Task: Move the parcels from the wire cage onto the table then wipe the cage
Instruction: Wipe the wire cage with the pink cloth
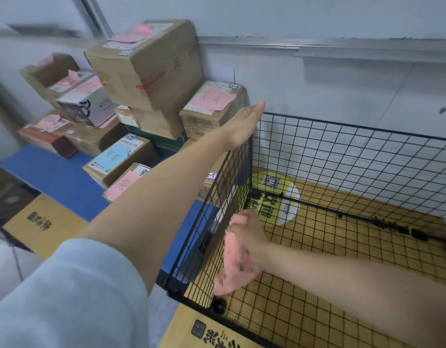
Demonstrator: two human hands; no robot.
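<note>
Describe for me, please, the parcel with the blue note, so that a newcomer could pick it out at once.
Look at the blue table left of the wire cage, where the cardboard parcels are piled. Near the front of that pile lies a low brown parcel. It alone bears a light blue note on top; the neighbours' notes are pink.

Yellow cardboard box (189, 322), black print on its near face. A round yellow-and-white sticker (287, 209) with a QR code lies flat near its far left corner. Second printed yellow box (48, 222) sits low at left, beside pale floor tiles (6, 267). Grey wall (342, 79) carries a horizontal metal rail (249, 43) and one small dark mark (443, 110).
</note>
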